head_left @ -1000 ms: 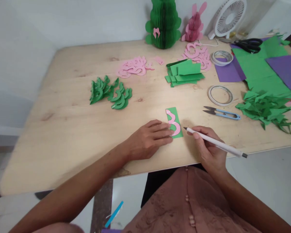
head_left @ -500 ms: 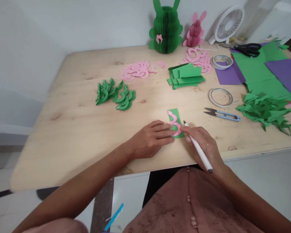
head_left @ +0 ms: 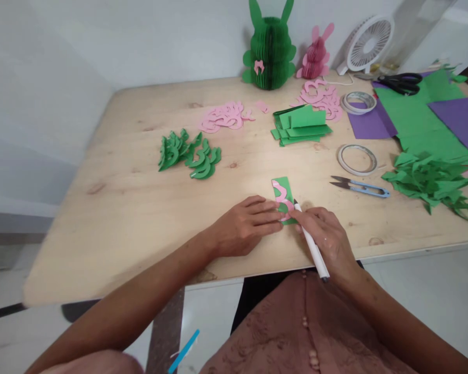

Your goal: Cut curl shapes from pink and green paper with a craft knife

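Observation:
Near the table's front edge lies a small green paper strip (head_left: 284, 183) with a curvy pink paper cutout (head_left: 281, 193) on top of it. My left hand (head_left: 251, 224) rests flat over their left side, its fingers stretched out and pressing on the cutout. In my right hand (head_left: 327, 236) is a white marker pen (head_left: 312, 246), held between thumb and fingers. The pen's dark tip is at the strip's right edge, beside the cutout; I cannot tell if it touches the paper. Part of the strip is hidden under my fingers.
Thread snips (head_left: 361, 187), tape rolls (head_left: 358, 159) and green scraps (head_left: 429, 179) lie to the right. Beyond are folded green strips (head_left: 302, 124), pink cutouts (head_left: 223, 117) and green cutouts (head_left: 203, 158). Paper bunnies (head_left: 271, 52), a fan (head_left: 370, 44) and black scissors (head_left: 401, 83) are at the back.
The marker's tip has moved a little left to the edge of the green strip, and its back end has swung left. My left hand keeps its place on the paper. The view has shifted slightly.

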{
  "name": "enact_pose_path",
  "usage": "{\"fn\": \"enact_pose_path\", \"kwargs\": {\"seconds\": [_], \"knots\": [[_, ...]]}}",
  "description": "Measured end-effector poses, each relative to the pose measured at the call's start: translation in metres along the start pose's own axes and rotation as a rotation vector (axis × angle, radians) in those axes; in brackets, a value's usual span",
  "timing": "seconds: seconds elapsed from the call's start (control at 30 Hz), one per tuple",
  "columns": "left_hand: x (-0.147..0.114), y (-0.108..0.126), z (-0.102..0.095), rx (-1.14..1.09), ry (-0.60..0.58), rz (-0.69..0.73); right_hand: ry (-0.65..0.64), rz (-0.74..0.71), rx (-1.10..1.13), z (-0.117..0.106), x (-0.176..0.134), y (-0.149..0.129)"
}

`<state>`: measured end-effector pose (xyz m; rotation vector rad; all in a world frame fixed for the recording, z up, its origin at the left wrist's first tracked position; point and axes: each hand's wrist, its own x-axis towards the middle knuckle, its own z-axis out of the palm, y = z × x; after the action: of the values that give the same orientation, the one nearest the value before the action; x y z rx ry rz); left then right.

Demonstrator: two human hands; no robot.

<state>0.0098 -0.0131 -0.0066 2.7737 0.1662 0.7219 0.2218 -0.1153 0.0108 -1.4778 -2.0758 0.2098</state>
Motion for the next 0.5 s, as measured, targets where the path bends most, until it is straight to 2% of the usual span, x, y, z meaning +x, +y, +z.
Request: {"fn": "enact_pose_path", "kwargs": {"seconds": [0.5], "knots": [[0.0009,0.0014,-0.0003,0.000,0.026,0.002,0.029,-0.030,-0.015,0.0047,-0.0032,0.0028]]}}
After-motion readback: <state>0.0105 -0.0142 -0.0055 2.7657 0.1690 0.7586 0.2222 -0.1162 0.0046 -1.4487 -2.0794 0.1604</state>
